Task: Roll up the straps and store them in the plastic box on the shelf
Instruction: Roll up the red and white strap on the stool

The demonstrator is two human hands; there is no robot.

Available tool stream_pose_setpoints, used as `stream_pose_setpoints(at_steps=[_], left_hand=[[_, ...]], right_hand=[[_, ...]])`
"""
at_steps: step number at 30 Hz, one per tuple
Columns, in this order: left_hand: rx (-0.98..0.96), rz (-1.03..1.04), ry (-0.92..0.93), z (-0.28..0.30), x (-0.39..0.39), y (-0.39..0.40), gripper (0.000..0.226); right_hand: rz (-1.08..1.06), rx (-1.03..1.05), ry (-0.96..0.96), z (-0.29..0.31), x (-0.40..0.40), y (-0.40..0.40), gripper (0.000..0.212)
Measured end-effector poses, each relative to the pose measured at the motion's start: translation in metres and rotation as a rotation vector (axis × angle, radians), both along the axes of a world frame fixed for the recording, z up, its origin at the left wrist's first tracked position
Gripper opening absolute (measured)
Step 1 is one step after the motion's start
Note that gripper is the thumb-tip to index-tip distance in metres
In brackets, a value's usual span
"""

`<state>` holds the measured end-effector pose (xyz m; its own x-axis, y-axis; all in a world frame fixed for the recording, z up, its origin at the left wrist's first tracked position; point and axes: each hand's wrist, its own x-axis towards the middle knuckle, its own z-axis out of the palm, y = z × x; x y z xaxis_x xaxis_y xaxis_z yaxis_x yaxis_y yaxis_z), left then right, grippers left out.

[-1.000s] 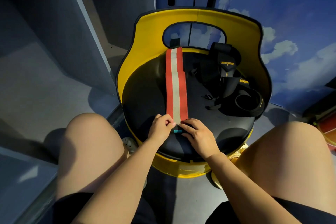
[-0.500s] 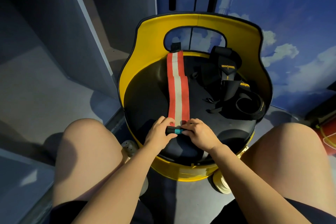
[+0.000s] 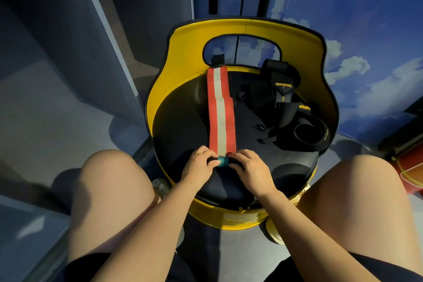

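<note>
A red strap with a white centre stripe (image 3: 220, 112) lies flat and lengthwise on the black seat (image 3: 180, 126) of a yellow chair. Its near end is wound into a small tight roll (image 3: 222, 161) that shows teal and black. My left hand (image 3: 200, 167) pinches the roll's left end, and my right hand (image 3: 248, 168) pinches its right end. A heap of black straps with yellow labels (image 3: 288, 107) lies on the seat's right side, untouched. No plastic box or shelf is in view.
The chair's yellow backrest (image 3: 247, 27) curves round the far side of the seat. My bare knees flank the chair at left and right. A grey wall panel (image 3: 68, 30) stands to the left, a blue cloud-painted wall (image 3: 366, 18) to the right.
The roll at the strap's near end has grown slightly and moved a little away from me. Both hands stay on its two ends. The flat part is shorter.
</note>
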<state>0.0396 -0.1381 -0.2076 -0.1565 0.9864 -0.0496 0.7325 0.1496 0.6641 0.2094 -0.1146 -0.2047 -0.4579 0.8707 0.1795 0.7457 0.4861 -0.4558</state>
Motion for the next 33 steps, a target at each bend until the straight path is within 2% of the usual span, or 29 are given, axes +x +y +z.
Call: stream_pose_setpoints(at_steps=[4,9,14,19,24,28,33], left_hand=[[-0.027,0.056,-0.029,0.0,0.0,0.006,0.022],[-0.088,0.137,-0.146,0.0,0.0,0.014,0.019],[-0.04,0.212,-0.258,0.0,0.005,0.013,0.021],[-0.034,0.183,-0.273,-0.001,0.003,0.012,0.024],[-0.055,0.148,-0.242,0.003,0.003,0.013,0.03],[0.017,0.08,-0.221,0.003,0.004,0.012,0.035],[0.014,-0.005,-0.046,0.004,0.0,0.015,0.032]], right_hand=[[0.044,-0.004,-0.009,-0.002,0.002,-0.001,0.041],[0.058,0.027,-0.082,-0.001,-0.001,0.007,0.038],[0.043,-0.128,-0.023,0.0,-0.005,0.019,0.038],[0.002,-0.231,0.03,0.004,-0.007,0.023,0.037],[-0.018,-0.282,0.037,0.008,-0.008,0.026,0.036],[-0.028,-0.311,0.044,0.01,-0.009,0.029,0.035],[-0.063,-0.388,0.075,0.011,-0.008,0.033,0.034]])
